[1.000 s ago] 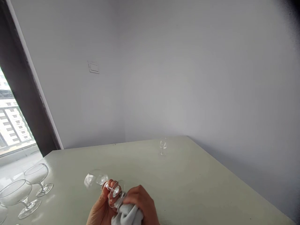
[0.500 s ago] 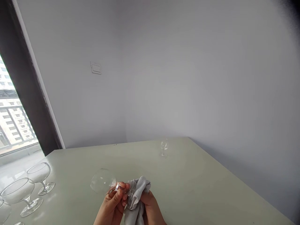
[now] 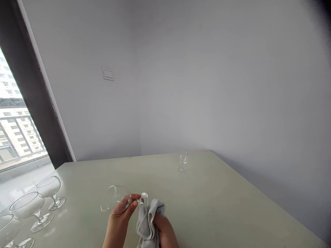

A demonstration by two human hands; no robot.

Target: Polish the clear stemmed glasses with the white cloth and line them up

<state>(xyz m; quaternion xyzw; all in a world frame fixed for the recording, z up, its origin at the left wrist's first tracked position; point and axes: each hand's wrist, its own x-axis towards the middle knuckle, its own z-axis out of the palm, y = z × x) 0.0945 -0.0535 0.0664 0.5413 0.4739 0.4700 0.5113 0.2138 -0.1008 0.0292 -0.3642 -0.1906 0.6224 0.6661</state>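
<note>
Clear stemmed glass goblet [image 3: 115, 198]: tilted on its side above the near part of the smooth pale-green table [image 3: 219, 206], rim facing left, foot pointing right.
Bare left hand [image 3: 125, 208]: grip clamped on the goblet at its stem, thumb and fingers together; the bowl reaches out to the left of the fingers.
Bare right hand [image 3: 163, 224]: grip clamped on a crumpled light-grey fabric cloth [image 3: 148, 222], partly hidden by the folds.
Cloth and foot: just beside each other; I cannot tell whether they touch.
Left side of the table: three clear wide-bowled stemmed glasses [image 3: 27, 206] standing upright in a row, the nearest cut off by the picture's edge.
Far side: one small clear stemmed glass [image 3: 183, 158], upright, well apart from the others.
Table's far edge: small dark marks [image 3: 129, 157], too small to read.
Plain grey wall [image 3: 207, 86]: carries a square grey switch plate [image 3: 108, 74].
Dark brown frame [image 3: 31, 86]: beside it, a railing and pale building outside.
</note>
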